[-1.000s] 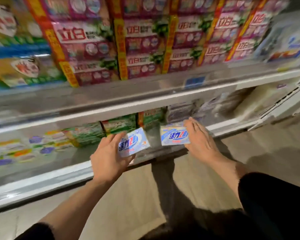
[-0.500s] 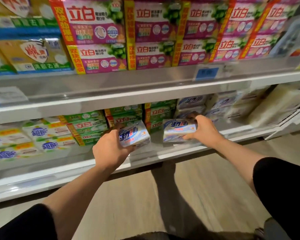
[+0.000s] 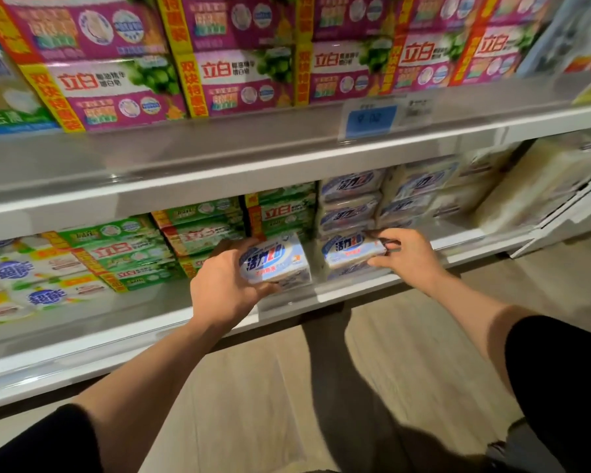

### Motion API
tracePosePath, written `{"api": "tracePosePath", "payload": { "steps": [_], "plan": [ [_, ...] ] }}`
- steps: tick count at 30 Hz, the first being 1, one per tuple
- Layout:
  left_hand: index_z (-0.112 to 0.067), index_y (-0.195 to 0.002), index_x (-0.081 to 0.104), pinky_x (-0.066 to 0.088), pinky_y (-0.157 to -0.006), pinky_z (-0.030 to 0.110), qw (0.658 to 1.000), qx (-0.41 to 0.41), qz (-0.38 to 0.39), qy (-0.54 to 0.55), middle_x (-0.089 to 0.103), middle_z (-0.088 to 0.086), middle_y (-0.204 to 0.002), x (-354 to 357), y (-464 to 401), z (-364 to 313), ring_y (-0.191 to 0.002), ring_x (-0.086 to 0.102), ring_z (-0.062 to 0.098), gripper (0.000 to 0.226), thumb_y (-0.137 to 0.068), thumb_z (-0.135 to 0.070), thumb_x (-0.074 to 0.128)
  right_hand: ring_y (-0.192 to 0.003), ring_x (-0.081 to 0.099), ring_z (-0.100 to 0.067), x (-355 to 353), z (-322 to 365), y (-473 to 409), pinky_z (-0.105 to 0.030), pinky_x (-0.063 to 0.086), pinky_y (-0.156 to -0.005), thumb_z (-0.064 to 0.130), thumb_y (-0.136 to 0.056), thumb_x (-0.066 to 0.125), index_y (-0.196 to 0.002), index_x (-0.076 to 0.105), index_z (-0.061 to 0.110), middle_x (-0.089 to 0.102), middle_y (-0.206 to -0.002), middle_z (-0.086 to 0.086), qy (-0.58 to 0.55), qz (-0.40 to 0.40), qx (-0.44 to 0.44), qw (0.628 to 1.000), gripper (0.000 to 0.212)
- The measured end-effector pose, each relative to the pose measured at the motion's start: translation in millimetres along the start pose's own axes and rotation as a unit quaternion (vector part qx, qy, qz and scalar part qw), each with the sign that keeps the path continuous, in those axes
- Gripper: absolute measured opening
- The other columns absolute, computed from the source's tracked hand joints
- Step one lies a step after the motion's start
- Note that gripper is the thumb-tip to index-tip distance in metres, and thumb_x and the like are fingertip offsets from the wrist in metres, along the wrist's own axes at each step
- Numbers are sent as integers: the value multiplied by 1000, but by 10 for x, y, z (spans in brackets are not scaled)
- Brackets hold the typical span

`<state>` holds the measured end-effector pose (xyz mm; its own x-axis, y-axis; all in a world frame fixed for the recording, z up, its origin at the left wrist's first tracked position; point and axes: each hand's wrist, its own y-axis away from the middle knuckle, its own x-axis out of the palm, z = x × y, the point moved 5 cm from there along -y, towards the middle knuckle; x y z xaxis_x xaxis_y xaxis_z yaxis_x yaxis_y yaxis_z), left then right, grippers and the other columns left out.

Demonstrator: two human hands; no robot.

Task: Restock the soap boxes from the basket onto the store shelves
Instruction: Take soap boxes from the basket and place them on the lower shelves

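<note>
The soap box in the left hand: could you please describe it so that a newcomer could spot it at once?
Find the lower shelf, under the shelf of purple boxes. At its front edge, near the middle, the left hand grips a white soap box with blue lettering. Unlike the matching box on its right, it has green boxes behind it.
</note>
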<state>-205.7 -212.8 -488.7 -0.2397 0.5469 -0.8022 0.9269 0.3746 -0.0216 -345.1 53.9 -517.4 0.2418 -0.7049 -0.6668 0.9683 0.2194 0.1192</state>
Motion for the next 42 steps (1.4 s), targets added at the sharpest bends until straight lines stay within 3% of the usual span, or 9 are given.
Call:
{"api": "tracePosePath", "payload": {
  "steps": [5,8,12,18,21,28,35,39,42],
  "plan": [
    [-24,-124,58,53,-76,32,998,11,-20,53,70,-4,-110,30,-124,-289,-98,65,20,78,-57,-48,89,-83,63,-29,-93,284,114,-48,52,-82,35,-67,71,-91,67,9,67,-87,-14,-57,-118,-89,987,36],
    [-24,-123,59,55,-79,34,996,32,-12,80,70,-4,-108,50,-170,-455,-96,66,18,77,-56,-42,92,-96,65,-19,31,574,48,-36,52,-88,53,-56,79,-107,68,13,70,-101,-7,-188,12,-83,979,66],
    [-23,-126,58,54,-85,31,992,55,-3,114,68,-8,-107,76,-175,-590,-98,64,12,85,-51,-42,94,-110,62,-16,121,730,114,-27,51,-90,19,-65,87,-128,57,17,67,-115,0,-175,137,-76,972,69],
    [-17,-111,59,50,-76,28,984,40,-17,176,59,-10,-89,196,-216,-857,-90,63,14,64,-58,-33,92,-88,67,-4,-88,448,207,-16,50,-77,10,-71,81,-91,66,18,73,-87,11,-271,-34,-59,960,26],
    [-14,-93,52,36,-59,17,982,-9,-1,188,48,-7,-76,403,-205,-950,-73,52,11,42,-71,-28,85,-83,70,-16,-153,289,249,-29,53,-68,12,-80,75,-93,69,5,72,-83,-6,-254,-138,-39,957,15],
    [-5,-133,51,39,-94,29,986,-51,40,153,58,10,-132,797,-87,-729,-122,52,26,56,-87,-28,71,-113,58,-22,33,-180,235,-38,40,-105,31,-99,48,-107,66,17,67,-113,-9,-296,-104,109,943,24],
    [-9,-133,50,44,-106,39,952,-94,107,270,59,-1,-126,1029,-31,-564,-122,55,19,43,-92,-3,60,-124,43,-9,60,-198,280,-22,23,-96,17,-93,55,-136,51,12,51,-137,2,-354,-85,157,918,44],
    [-17,-140,44,44,-97,27,965,-45,158,205,56,0,-136,980,31,-577,-122,53,16,49,-94,0,50,-125,35,-4,72,-159,354,-21,20,-96,21,-98,47,-141,46,14,45,-139,9,-336,-79,163,924,44],
    [-15,-149,33,33,-113,38,977,-26,182,105,43,6,-150,795,193,-597,-137,38,27,57,-96,-9,53,-135,36,-16,-44,-110,575,-26,26,-104,23,-101,41,-143,43,15,42,-146,0,-237,-165,164,943,43]
  ]
}}
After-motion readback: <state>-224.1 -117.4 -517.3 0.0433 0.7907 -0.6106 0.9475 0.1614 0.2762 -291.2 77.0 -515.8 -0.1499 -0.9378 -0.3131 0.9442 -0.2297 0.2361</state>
